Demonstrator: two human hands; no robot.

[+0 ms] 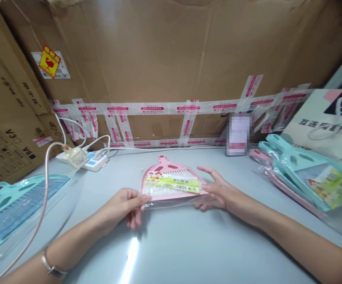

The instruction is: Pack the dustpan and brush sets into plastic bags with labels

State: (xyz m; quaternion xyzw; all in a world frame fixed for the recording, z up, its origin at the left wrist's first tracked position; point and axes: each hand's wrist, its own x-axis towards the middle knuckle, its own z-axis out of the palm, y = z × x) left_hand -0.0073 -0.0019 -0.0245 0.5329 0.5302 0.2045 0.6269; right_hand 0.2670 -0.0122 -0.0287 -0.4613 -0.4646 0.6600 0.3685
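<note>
The left hand (122, 205) pinched the near corner of the bagged pink dustpan (172, 186) at eight o'clock; the right hand (221, 192) spread by the four o'clock corner, its grip impossible to tell. Between them above the table (173, 244), the dustpan seemed light and stiff, its film (171, 204) slippery; the twelve o'clock handle (164, 162) promised surer hold.

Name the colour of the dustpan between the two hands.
Pink; the dustpan shows best in the head view, the only one here.
</note>
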